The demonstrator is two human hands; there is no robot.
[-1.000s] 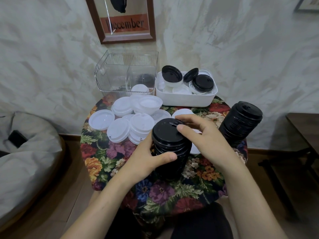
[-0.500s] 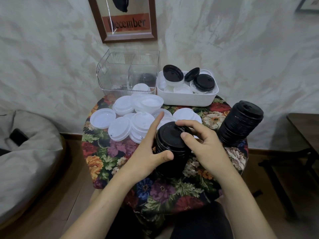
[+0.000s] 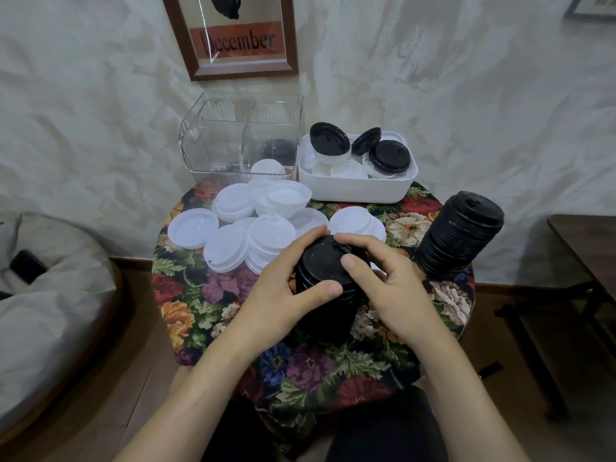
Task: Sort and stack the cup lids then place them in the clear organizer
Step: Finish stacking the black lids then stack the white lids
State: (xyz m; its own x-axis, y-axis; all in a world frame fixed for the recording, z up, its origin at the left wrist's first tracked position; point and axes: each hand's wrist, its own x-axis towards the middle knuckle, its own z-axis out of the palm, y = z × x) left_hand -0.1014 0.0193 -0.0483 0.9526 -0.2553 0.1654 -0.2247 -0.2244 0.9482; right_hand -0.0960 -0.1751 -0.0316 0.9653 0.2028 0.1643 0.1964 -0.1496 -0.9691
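A stack of black cup lids (image 3: 321,265) stands on the floral table in front of me. My left hand (image 3: 283,295) grips its left side, thumb across the front. My right hand (image 3: 390,281) grips its right side, thumb on the top lid and fingers curled over the far edge. A second, taller stack of black lids (image 3: 461,236) leans at the table's right. Several white lids (image 3: 253,228) lie loose and in low piles behind my hands. The clear organizer (image 3: 240,138) stands at the back left, holding a white lid and a dark lid stack.
A white bin (image 3: 356,190) at the back right holds mixed black and white lids. The round table (image 3: 200,295) wears a floral cloth. A grey beanbag (image 3: 50,311) sits at left, a dark wooden table (image 3: 586,241) at right. A framed print hangs on the wall.
Both hands have pressed the black lid stack down and closed round it. My left fingers, raised half a second ago, now wrap the stack's far side.
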